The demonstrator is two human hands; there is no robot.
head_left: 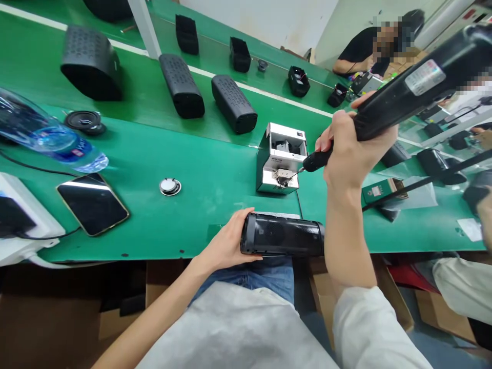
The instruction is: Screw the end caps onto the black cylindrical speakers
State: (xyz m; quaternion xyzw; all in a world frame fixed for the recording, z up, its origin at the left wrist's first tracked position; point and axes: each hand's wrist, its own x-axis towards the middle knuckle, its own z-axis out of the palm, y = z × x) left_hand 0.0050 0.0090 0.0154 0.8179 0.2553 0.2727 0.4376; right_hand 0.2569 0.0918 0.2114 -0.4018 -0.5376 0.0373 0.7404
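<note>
My left hand is closed around the left end of a black speaker housing, which lies lengthwise at the front edge of the green bench. In my right hand is a black electric screwdriver, its fingers wrapped round the body. The tool's bit points left, to the front of a small white and black screw feeder. Whether the tip touches a screw there is too small to tell. The housing's right end is partly hidden by my right forearm.
A phone, a water bottle, a round speaker driver and a small silver round part are on the left. Black speaker shells stand on the green belt behind. A green box lies right. Another person sits across.
</note>
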